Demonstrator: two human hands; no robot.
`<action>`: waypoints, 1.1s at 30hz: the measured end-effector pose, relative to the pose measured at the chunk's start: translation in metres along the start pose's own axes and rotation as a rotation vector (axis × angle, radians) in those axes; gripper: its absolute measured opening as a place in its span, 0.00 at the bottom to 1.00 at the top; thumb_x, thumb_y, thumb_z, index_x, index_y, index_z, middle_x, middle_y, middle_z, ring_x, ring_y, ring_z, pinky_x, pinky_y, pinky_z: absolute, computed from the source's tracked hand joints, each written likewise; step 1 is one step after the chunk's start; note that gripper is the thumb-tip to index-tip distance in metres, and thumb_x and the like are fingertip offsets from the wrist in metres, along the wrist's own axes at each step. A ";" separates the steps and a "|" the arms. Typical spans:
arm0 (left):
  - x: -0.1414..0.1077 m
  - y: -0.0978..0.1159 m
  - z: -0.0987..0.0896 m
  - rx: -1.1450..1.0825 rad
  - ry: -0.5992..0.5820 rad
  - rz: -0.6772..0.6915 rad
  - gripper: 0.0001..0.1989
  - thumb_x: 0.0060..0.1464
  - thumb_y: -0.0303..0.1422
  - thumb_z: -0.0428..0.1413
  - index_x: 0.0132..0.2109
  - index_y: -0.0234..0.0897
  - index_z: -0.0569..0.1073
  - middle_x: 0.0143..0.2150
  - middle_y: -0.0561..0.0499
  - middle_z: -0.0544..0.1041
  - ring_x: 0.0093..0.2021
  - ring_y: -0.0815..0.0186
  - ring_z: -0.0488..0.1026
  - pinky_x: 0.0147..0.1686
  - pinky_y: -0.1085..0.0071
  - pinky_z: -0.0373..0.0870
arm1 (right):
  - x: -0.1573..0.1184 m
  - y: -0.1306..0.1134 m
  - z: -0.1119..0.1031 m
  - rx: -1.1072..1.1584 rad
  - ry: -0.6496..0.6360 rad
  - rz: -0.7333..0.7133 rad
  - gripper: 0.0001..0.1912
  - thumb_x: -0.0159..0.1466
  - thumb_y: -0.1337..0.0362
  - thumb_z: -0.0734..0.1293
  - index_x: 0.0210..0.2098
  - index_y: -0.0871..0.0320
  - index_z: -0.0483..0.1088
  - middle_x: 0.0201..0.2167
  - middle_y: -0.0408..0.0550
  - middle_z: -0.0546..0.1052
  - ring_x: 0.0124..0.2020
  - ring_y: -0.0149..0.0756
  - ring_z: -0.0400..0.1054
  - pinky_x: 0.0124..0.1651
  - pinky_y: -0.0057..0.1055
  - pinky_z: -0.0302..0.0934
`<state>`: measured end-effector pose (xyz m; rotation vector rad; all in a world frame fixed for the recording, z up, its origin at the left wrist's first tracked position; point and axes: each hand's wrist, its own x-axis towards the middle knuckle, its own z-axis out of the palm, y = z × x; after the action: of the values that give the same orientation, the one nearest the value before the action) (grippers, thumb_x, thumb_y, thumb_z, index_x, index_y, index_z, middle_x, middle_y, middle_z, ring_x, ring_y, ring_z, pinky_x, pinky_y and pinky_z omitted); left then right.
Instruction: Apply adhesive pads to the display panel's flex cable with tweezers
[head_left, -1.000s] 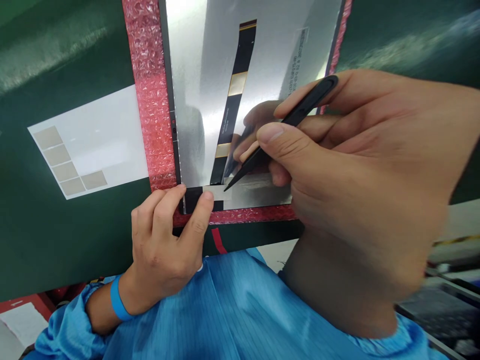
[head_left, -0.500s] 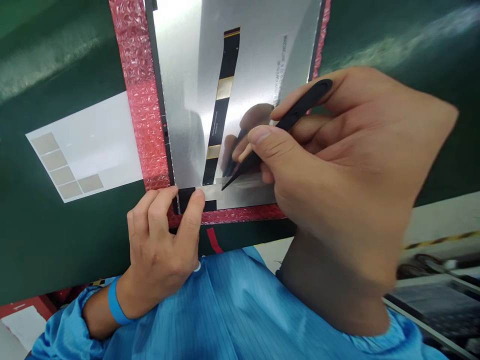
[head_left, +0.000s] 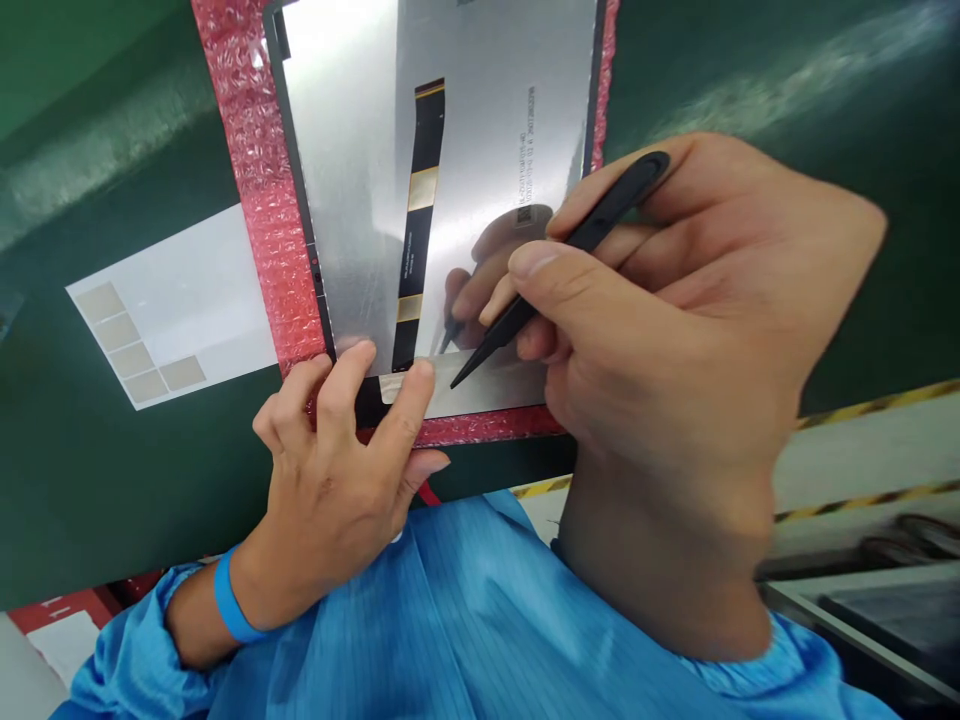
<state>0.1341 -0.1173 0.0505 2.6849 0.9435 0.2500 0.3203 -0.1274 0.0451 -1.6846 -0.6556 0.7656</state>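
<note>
A silvery panel [head_left: 352,230] with a black frame lies on pink bubble wrap [head_left: 251,180]. Along its middle runs a black and gold flex strip [head_left: 418,235]. My right hand [head_left: 637,300] grips black tweezers [head_left: 577,240], whose tips point down at the strip of film along the panel's near edge. At the near left corner is my left hand [head_left: 345,450], its fingers spread and a fingertip resting on the film beside the lower end of the flex strip. Whether the tweezer tips touch the film cannot be made out.
A white sheet [head_left: 202,290] with several grey squares lies on the green table [head_left: 75,480] to the left. Black and yellow tape [head_left: 870,505] marks the floor at the right. A red box [head_left: 97,610] stands at the lower left.
My left hand's fingers have shifted right along the panel's near edge, and its thumb now shows. The panel appears further left in view. The tweezers remain in my right hand.
</note>
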 end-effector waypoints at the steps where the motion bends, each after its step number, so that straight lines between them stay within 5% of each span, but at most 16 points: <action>1: 0.001 -0.001 0.000 0.008 -0.013 0.004 0.26 0.73 0.47 0.47 0.67 0.39 0.73 0.66 0.32 0.63 0.65 0.40 0.59 0.61 0.41 0.58 | -0.001 0.001 0.000 -0.001 0.014 -0.006 0.12 0.71 0.59 0.75 0.37 0.50 0.69 0.29 0.42 0.73 0.30 0.44 0.76 0.28 0.36 0.70; 9: -0.003 -0.031 -0.020 0.049 -0.107 0.023 0.21 0.71 0.45 0.53 0.66 0.52 0.75 0.73 0.36 0.61 0.68 0.37 0.56 0.60 0.40 0.53 | 0.000 0.006 0.008 0.109 0.108 -0.082 0.10 0.66 0.71 0.72 0.34 0.51 0.68 0.24 0.37 0.73 0.23 0.37 0.72 0.21 0.31 0.61; 15: 0.007 -0.053 -0.020 0.074 -0.106 0.252 0.26 0.71 0.51 0.51 0.68 0.49 0.73 0.73 0.37 0.62 0.69 0.42 0.55 0.63 0.45 0.54 | 0.003 0.007 0.008 0.116 0.097 -0.094 0.12 0.67 0.72 0.71 0.33 0.51 0.66 0.23 0.37 0.71 0.22 0.36 0.71 0.24 0.32 0.64; 22: 0.023 -0.071 -0.025 0.003 -0.246 0.439 0.27 0.71 0.53 0.50 0.71 0.53 0.69 0.75 0.38 0.61 0.73 0.40 0.54 0.66 0.43 0.53 | 0.005 0.011 0.009 0.143 0.132 -0.077 0.12 0.65 0.72 0.70 0.33 0.51 0.65 0.23 0.37 0.72 0.20 0.37 0.69 0.23 0.32 0.63; 33: 0.036 -0.070 -0.027 -0.058 -0.308 0.449 0.26 0.73 0.50 0.46 0.69 0.48 0.71 0.74 0.37 0.61 0.72 0.42 0.53 0.68 0.41 0.52 | 0.007 0.023 0.011 0.168 0.129 -0.064 0.13 0.65 0.65 0.73 0.34 0.50 0.64 0.23 0.37 0.72 0.20 0.37 0.69 0.20 0.32 0.63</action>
<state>0.1137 -0.0367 0.0555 2.7411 0.2365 -0.0481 0.3172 -0.1203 0.0197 -1.5382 -0.5376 0.6429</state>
